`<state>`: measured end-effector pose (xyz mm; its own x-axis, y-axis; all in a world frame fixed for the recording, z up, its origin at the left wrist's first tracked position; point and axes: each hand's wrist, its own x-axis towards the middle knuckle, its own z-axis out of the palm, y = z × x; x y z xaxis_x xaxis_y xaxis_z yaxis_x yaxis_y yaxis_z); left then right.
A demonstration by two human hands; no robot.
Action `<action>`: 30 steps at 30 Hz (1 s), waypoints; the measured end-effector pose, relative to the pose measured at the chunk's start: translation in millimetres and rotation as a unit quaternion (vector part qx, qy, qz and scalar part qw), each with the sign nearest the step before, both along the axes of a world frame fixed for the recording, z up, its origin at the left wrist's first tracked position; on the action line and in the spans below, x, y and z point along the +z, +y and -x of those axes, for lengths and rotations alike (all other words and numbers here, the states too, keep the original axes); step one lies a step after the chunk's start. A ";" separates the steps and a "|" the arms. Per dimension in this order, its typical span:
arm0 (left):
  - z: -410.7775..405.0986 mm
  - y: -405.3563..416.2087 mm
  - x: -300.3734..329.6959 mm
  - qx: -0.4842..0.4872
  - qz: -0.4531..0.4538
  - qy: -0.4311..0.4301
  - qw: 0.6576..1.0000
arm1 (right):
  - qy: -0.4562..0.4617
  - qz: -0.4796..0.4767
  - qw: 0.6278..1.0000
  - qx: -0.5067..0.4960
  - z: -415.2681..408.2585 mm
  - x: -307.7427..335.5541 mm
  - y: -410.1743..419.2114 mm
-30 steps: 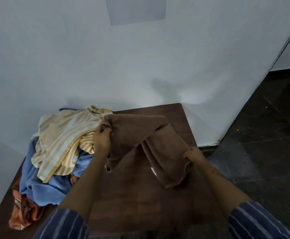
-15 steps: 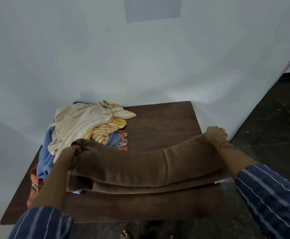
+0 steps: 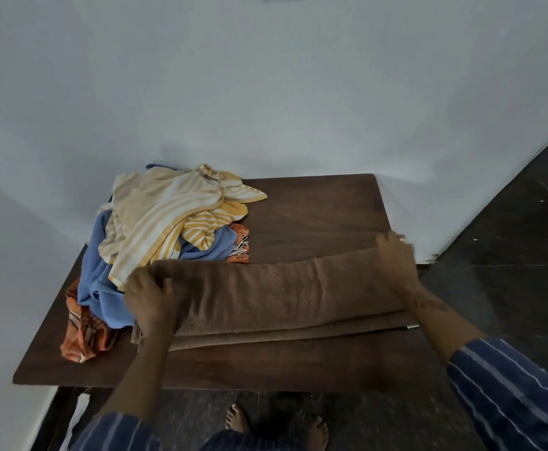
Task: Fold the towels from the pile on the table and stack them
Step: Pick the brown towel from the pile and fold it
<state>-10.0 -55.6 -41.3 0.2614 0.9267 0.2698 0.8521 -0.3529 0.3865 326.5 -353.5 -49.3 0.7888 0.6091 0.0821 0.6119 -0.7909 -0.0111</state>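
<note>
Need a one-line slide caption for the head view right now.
Both hands, left and right, grip the ends of a folded brown towel beside the unfolded pile.

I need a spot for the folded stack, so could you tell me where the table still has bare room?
Bare wood lies at the far right of the table, between the pile and the right edge, behind the brown towel. A narrow strip runs along the near edge. The left side is crowded.

We see a dark brown wooden table (image 3: 315, 206) pushed against a plain, pale grey-white wall (image 3: 266, 92). Soft, even light falls across the wall, with a faint shadow just above the table's far edge. To the right and below the table lies a dark, glossy tiled floor (image 3: 510, 255), its grout lines faintly visible.
</note>
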 end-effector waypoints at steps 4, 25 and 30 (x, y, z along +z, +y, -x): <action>-9.8 -58.5 -27.3 -0.137 0.010 0.006 0.990 | 0.207 -0.051 0.975 0.065 54.1 -21.7 1.7; 14.4 -35.2 -40.1 0.334 0.390 -0.510 0.690 | 0.441 -0.504 0.512 -0.538 70.0 -47.5 -30.0; 14.5 -23.5 -25.0 0.323 0.360 -0.515 0.708 | 0.357 -0.545 0.541 -0.532 67.0 -18.4 -20.9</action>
<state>-24.6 -79.1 -66.3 -0.2714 0.7578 -0.5934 -0.1179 0.5858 0.8019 259.5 -374.4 -67.7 0.7128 -0.3244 -0.6218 -0.6512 0.0232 -0.7586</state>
